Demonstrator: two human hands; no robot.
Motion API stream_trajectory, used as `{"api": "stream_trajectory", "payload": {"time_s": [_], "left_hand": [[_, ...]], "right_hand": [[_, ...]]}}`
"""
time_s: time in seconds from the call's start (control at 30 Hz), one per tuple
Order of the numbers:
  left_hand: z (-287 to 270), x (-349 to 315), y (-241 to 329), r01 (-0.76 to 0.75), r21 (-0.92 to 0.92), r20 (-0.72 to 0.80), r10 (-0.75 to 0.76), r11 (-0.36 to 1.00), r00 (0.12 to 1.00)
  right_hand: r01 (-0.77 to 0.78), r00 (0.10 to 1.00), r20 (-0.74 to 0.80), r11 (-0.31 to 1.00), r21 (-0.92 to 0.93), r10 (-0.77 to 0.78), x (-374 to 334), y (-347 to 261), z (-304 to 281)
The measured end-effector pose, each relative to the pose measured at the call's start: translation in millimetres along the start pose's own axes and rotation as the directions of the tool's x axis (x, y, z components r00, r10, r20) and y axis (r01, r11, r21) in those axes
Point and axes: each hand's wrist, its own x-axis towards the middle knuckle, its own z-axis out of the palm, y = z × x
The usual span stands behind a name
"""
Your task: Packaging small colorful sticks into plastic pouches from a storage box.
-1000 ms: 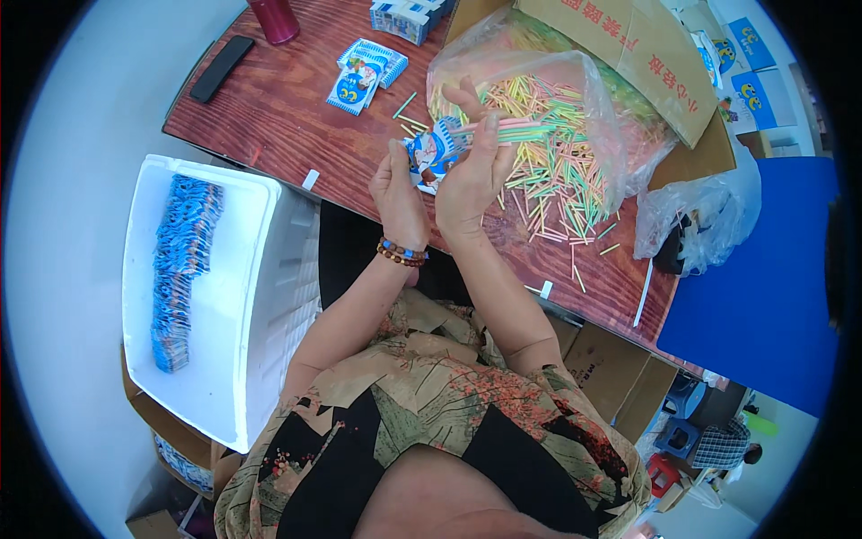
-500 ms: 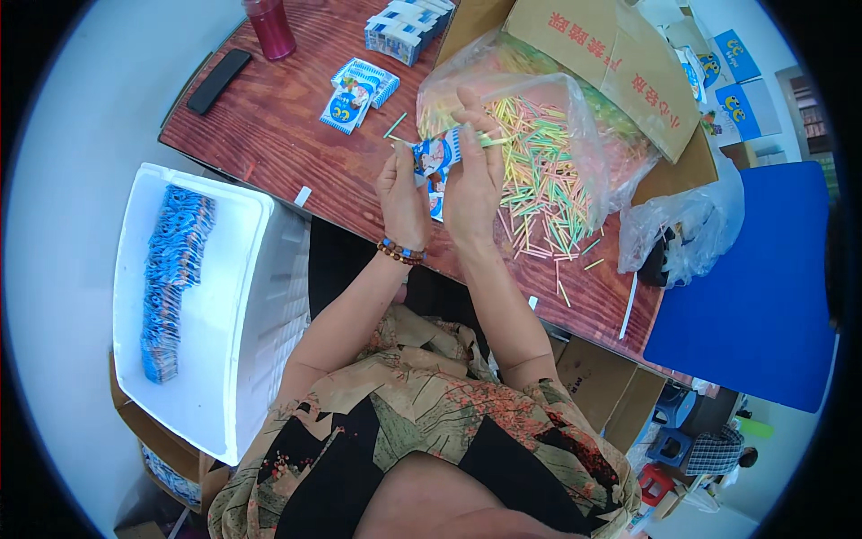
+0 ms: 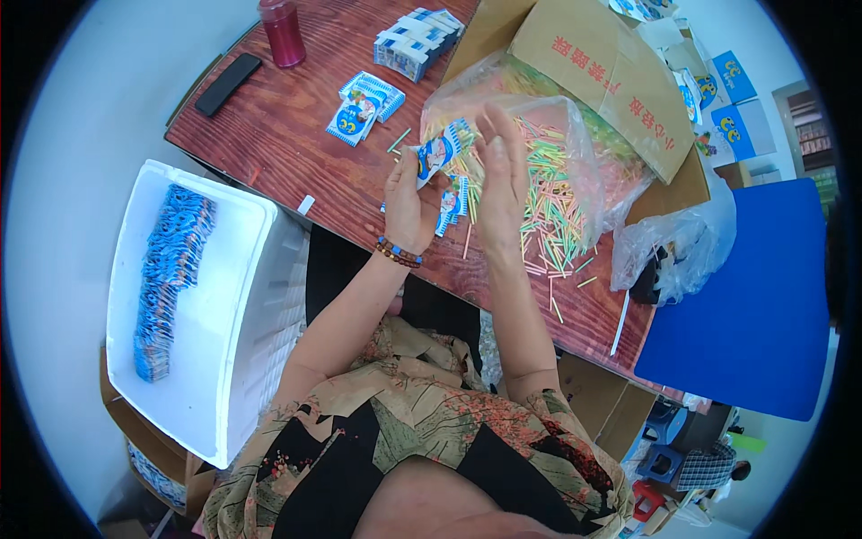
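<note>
- Your left hand (image 3: 411,211) is pinching a blue-and-white printed sachet (image 3: 437,157) between thumb and fingers; the sachet is slanting up and to the right from the fingertips.
- Your right hand (image 3: 503,187) is standing open just to the right of that sachet, its fingers extending away from you; contact between these fingers and the sachet cannot be confirmed.
- A second sachet (image 3: 447,217) is showing below the pinched one, between your two hands; whether your left fingers are touching it cannot be told.
- A loose heap of thin pastel sticks (image 3: 552,211) is lying to the right of your right fingers, spilling from a clear plastic bag (image 3: 588,135).
- A cardboard box (image 3: 597,76) is standing behind the bag, beyond your right fingertips, one flap leaning over it.
- A green stick (image 3: 400,141) is lying just beyond your left fingertips, on the red-brown wood-grain table (image 3: 296,148).
- Farther beyond your left fingers, a small pile of sachets (image 3: 368,103) is resting, with a stack of blue-and-white packets (image 3: 417,45) behind it.
- Well to the left of your left fingers, a white foam bin (image 3: 260,242) is holding a row of upright-packed blue sachets (image 3: 171,256).
</note>
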Motion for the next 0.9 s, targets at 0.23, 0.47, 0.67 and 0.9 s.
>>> {"api": "stream_trajectory", "payload": {"time_s": [0.23,0.47,0.67,0.9], "left_hand": [[13.8,-3.2,10.3,-0.056,-0.069,-0.018,0.055,0.996,0.998],[-10.4,-0.8,43.1,-0.059,0.046,0.045,0.057,0.997,0.997],[-11.9,1.5,63.8,-0.103,0.064,0.02,0.102,0.993,0.995],[-47.3,16.0,78.0,-0.198,0.28,-0.072,0.226,0.939,0.971]], "right_hand": [[-0.227,0.956,0.166,0.968,-0.107,0.243,7.8,9.8,5.9],[-0.043,0.939,0.324,0.974,-0.221,0.115,37.0,26.7,6.2],[-0.121,0.886,0.429,0.982,-0.146,0.173,50.3,33.6,26.4],[-0.428,0.801,0.403,0.894,-0.129,0.442,46.2,69.7,51.1]]}}
